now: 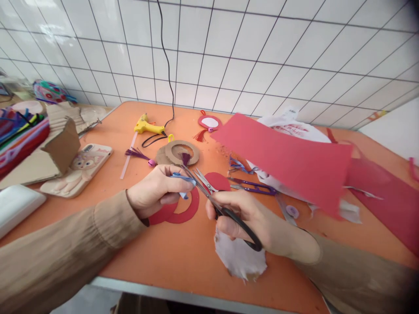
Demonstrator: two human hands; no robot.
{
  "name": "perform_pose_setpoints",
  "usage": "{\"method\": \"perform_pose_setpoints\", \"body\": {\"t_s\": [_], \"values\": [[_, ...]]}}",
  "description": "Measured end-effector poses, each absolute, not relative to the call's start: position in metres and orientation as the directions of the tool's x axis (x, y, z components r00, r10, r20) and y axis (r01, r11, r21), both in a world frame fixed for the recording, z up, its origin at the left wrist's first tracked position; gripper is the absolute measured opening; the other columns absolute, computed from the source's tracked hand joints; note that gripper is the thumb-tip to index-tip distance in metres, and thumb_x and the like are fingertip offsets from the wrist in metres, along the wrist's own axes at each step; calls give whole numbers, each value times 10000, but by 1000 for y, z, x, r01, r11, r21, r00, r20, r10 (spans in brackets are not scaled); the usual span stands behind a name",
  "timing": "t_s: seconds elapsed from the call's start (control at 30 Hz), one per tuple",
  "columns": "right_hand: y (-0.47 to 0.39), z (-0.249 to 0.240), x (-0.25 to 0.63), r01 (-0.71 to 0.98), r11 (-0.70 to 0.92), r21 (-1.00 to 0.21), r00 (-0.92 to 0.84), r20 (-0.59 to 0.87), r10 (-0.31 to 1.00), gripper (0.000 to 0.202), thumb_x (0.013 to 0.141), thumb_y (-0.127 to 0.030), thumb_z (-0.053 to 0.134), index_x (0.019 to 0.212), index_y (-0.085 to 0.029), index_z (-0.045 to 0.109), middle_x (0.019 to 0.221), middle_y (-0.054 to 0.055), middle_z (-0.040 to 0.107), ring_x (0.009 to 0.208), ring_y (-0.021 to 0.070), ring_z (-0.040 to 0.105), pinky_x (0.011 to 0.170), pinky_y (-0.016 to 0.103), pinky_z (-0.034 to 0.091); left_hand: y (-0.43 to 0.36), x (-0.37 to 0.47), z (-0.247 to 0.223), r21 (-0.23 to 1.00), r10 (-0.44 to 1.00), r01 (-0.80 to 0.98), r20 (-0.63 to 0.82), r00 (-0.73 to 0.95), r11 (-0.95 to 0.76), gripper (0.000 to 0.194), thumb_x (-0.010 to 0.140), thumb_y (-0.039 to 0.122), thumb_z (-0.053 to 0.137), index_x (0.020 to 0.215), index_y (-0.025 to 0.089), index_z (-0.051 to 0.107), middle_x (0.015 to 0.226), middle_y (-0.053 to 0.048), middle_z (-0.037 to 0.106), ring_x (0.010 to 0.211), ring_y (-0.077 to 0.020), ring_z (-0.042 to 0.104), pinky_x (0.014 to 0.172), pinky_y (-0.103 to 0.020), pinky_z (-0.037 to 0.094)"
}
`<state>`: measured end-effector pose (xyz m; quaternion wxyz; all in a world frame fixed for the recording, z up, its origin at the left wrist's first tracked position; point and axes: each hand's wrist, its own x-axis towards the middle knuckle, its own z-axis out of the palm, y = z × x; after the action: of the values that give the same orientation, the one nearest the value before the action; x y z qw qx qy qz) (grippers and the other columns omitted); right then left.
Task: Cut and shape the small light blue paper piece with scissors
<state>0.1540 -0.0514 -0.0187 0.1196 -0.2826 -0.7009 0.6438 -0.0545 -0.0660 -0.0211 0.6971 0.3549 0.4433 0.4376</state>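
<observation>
Between the fingers of my left hand (160, 189) is a small light-blue piece (183, 179), pinched near its end. My right hand (250, 218) grips black-handled scissors (240, 224), whose blades are parted and point up and left beside the blue piece. Red paper rings and discs (193, 209) lie on the orange table (157, 261) under my hands. Just beyond them is a cardboard ring (170, 152) with a dark purple tassel (185, 158) at its opening. A ragged white piece (240, 255) lies below my right hand.
A yellow glue gun (149, 125) with a black cord sits at the back left, near a phone (80, 168) and folded cardboard (60, 150). Large red sheets (288, 161) and a white plastic bag (294, 126) cover the right side. Purple-handled snips (258, 187) lie centre right.
</observation>
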Motion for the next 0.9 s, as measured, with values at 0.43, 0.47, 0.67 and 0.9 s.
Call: {"method": "perform_pose_setpoints", "body": {"t_s": [0.43,0.47,0.67,0.9], "values": [[-53,-14,154,316,20,-949,-792,-252,556,506,777,-651,672,803,-173,511,589,-34,500,545,113,483,517,230,363,-62,-61,-16,892,908,-237,-319,273,384,116,552,121,752,506,127,646,395,50,477,289,9,255,330,-169,74],[-53,-14,155,316,28,-948,-793,-248,557,493,790,-641,665,811,-172,515,592,-32,502,550,117,490,521,231,367,-62,-60,-16,893,908,-236,-316,274,382,113,554,122,752,509,127,649,397,49,479,290,9,256,330,-168,75],[-52,-17,155,332,95,-938,-792,-222,569,439,792,-588,677,808,-178,521,585,-30,500,538,118,470,518,239,354,-62,-60,-15,904,908,-206,-311,281,374,107,551,127,764,512,125,665,418,23,534,289,7,260,318,-170,76],[-53,-12,151,443,215,-870,-753,-231,616,353,764,-496,676,773,-181,516,571,-43,462,533,112,395,502,248,279,-62,-60,-13,911,904,-159,-331,271,381,132,522,116,791,500,119,661,363,48,476,284,4,264,317,-167,93]]}}
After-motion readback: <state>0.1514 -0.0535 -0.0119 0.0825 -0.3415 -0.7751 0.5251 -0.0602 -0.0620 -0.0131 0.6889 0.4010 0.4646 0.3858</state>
